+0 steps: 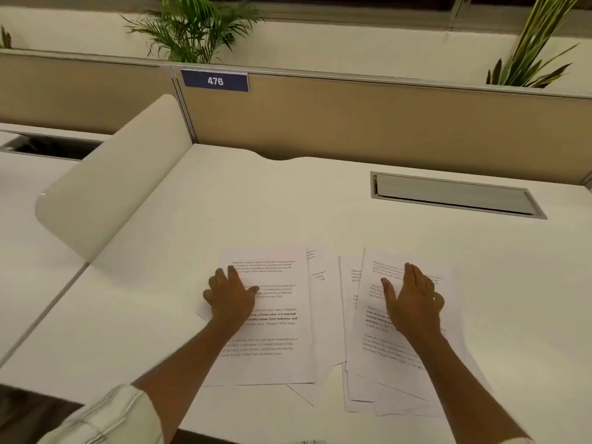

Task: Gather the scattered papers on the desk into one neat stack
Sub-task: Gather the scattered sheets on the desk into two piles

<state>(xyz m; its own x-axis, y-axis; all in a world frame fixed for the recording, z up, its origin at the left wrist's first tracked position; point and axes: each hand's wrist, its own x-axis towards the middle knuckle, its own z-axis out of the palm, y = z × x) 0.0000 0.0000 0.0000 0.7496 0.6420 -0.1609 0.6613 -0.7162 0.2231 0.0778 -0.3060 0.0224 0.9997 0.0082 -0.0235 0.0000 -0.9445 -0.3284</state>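
**Two loose piles of papers, a flat hand on each**

Nearest, a pale rolled sleeve point(105, 418) shows at the lower left. Both forearms reach out over the white counter point(166, 315). The left hand point(231, 299) lies palm down, fingers spread and released, on the left edge of the left pile of papers point(275, 357). The right hand point(413, 302) lies flat and unclenched on the right pile of papers point(381, 357), whose printed sheets are fanned and skewed. The two piles sit just beside each other near the front edge, their sheets overlapping at the gap, not squared into one stack. Farther right, a grey cable hatch point(455, 193) is set into the counter. At far left stands a curved white divider point(112, 181); beyond it a tan partition point(352, 123) carries a blue sign point(214, 80) reading 476, with plants point(192, 30) behind.
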